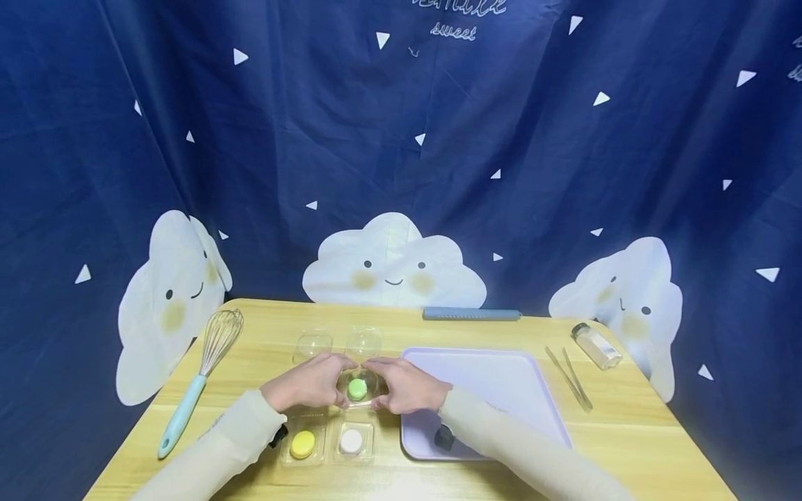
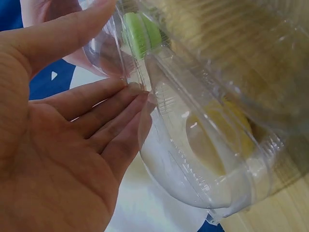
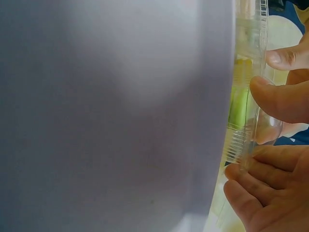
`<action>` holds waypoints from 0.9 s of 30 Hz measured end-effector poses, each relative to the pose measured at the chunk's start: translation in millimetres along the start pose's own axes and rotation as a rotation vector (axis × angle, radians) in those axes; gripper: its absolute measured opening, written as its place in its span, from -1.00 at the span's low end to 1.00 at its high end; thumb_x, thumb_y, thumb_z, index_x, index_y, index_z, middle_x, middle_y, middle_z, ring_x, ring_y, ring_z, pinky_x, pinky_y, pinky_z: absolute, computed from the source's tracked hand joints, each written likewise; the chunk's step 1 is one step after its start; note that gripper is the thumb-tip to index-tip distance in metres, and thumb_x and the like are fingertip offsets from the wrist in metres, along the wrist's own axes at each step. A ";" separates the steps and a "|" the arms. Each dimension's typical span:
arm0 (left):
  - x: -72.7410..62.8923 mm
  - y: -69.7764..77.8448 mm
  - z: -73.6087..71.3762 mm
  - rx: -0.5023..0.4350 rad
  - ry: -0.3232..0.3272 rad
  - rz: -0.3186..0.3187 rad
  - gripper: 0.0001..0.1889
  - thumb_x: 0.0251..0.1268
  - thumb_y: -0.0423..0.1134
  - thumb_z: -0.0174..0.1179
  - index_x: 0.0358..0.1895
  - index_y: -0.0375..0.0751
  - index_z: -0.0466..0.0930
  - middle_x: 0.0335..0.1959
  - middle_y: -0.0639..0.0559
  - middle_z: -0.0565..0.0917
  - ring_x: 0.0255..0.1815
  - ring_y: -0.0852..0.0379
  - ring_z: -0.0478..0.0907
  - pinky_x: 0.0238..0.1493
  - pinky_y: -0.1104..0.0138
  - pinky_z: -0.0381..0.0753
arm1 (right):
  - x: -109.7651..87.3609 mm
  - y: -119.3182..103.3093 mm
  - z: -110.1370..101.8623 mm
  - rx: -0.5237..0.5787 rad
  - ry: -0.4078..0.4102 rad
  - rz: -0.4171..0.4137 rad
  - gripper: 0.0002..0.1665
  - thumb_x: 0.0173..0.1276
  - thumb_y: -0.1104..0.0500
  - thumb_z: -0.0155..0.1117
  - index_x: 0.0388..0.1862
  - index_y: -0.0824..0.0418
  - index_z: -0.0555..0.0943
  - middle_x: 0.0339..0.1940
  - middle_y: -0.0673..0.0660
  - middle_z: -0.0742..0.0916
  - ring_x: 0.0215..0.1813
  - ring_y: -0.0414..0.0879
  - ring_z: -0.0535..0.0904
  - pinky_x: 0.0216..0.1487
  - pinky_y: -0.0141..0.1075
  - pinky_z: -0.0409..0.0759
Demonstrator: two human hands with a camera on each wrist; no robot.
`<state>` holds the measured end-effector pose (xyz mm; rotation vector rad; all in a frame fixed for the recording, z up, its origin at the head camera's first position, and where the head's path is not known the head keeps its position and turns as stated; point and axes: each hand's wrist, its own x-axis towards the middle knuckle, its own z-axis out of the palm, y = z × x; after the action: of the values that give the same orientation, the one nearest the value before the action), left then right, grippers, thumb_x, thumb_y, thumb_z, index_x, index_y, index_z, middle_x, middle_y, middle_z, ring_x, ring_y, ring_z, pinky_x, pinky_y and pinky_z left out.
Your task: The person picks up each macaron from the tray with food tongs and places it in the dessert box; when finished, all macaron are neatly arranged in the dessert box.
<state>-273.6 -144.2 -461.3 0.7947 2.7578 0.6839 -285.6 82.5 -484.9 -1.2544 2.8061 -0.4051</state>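
Note:
Both hands are at a clear plastic macaron box [image 1: 363, 405] in the middle of the table, with a green macaron [image 1: 357, 390] inside. My left hand [image 1: 316, 381] holds its left side, thumb towards me and fingers on the far side. My right hand [image 1: 410, 386] grips the right side the same way, thumb and fingers at the plastic edges in the right wrist view. Just nearer stand a yellow macaron [image 1: 303, 444] and a whitish macaron [image 1: 351, 441] in clear square trays. Behind the hands are two clear domed pieces [image 1: 313, 342]; whether they join the box I cannot tell.
A lilac tray [image 1: 485, 358] lies under and beside the right forearm. On the left is a whisk [image 1: 191, 396]; to the right, tweezers [image 1: 570, 379] and a dark-capped clear jar [image 1: 597, 346]. A blue-grey bar [image 1: 471, 314] lies along the back edge, before a blue curtain [image 1: 401, 174].

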 end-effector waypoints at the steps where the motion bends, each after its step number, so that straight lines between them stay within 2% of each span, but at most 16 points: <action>1: 0.5 -0.5 -0.1 -0.001 -0.005 -0.002 -0.24 -0.08 -0.20 0.59 0.30 -0.30 0.56 0.29 -0.19 0.64 0.29 -0.15 0.59 0.39 -0.06 0.55 | 0.9 0.0 -0.1 -0.002 -0.004 0.002 -0.06 0.14 -0.01 0.55 0.47 0.22 0.42 0.44 0.18 0.58 0.46 0.03 0.51 0.52 -0.18 0.45; 4: 1.6 -0.5 -1.1 0.000 -0.024 -0.011 -0.25 -0.06 -0.20 0.59 0.29 -0.34 0.55 0.29 -0.21 0.64 0.23 -0.11 0.61 0.39 -0.06 0.55 | 4.0 0.0 -0.5 -0.004 -0.026 0.013 -0.06 0.15 -0.01 0.55 0.48 0.21 0.41 0.45 0.16 0.57 0.46 0.03 0.52 0.51 -0.19 0.46; 7: 3.0 0.0 -2.5 0.016 -0.045 -0.003 -0.27 -0.04 -0.21 0.57 0.28 -0.36 0.56 0.27 -0.21 0.65 0.06 0.02 0.65 0.31 0.02 0.62 | 7.0 0.2 -0.9 0.010 -0.046 0.015 -0.07 0.14 0.01 0.55 0.47 0.19 0.42 0.45 0.15 0.57 0.46 0.02 0.52 0.50 -0.19 0.47; 11: 5.3 0.4 -4.3 0.033 -0.073 0.020 -0.32 -0.02 -0.27 0.55 0.25 -0.39 0.57 0.09 -0.15 0.74 -0.30 0.16 0.57 -0.05 0.19 0.68 | 10.0 0.3 -0.7 0.023 -0.067 0.003 -0.10 0.14 0.03 0.55 0.45 0.19 0.44 0.43 0.14 0.59 0.45 0.01 0.53 0.50 -0.20 0.48; 14: 6.1 0.6 -5.2 0.028 -0.087 0.022 -0.34 -0.04 -0.31 0.54 0.23 -0.39 0.59 -0.01 -0.09 0.75 -0.43 0.21 0.48 -0.18 0.24 0.63 | 11.2 0.1 -0.1 0.029 -0.079 0.000 -0.10 0.14 0.04 0.55 0.45 0.18 0.45 0.43 0.13 0.59 0.44 0.00 0.54 0.49 -0.21 0.49; 17: 6.3 1.2 -6.2 0.019 -0.098 0.016 -0.34 -0.04 -0.33 0.53 0.24 -0.39 0.59 0.03 -0.11 0.75 -0.35 0.19 0.53 -0.10 0.21 0.65 | 11.6 0.8 0.3 0.041 -0.077 0.009 -0.11 0.14 0.02 0.56 0.45 0.16 0.45 0.43 0.11 0.60 0.43 -0.01 0.54 0.49 -0.21 0.50; 20: 6.5 2.3 -7.2 0.024 -0.103 0.009 -0.33 -0.03 -0.30 0.55 0.24 -0.38 0.58 0.14 -0.16 0.72 -0.08 0.07 0.65 0.11 0.11 0.69 | 10.6 1.9 0.7 0.050 -0.061 0.022 -0.12 0.13 0.00 0.57 0.43 0.13 0.47 0.42 0.09 0.61 0.43 -0.02 0.54 0.49 -0.20 0.49; 24: 6.9 2.7 -7.6 0.017 -0.109 -0.020 -0.29 -0.06 -0.28 0.57 0.26 -0.37 0.57 0.29 -0.19 0.64 0.23 -0.11 0.60 0.35 -0.02 0.58 | 7.6 2.5 1.4 0.045 -0.035 0.040 -0.12 0.13 -0.06 0.57 0.42 0.13 0.49 0.42 0.09 0.60 0.44 -0.01 0.52 0.50 -0.16 0.48; 27: 6.7 1.9 -7.7 -0.012 -0.110 -0.039 -0.27 -0.09 -0.30 0.58 0.27 -0.36 0.56 0.31 -0.19 0.61 0.32 -0.19 0.54 0.42 -0.09 0.50 | 6.2 2.6 2.0 0.027 -0.023 0.048 -0.12 0.15 -0.10 0.54 0.42 0.14 0.48 0.43 0.11 0.59 0.47 0.01 0.50 0.52 -0.13 0.47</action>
<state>-280.6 -142.0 -454.0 0.7507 2.6611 0.6293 -291.4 79.2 -487.0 -1.1771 2.7954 -0.4210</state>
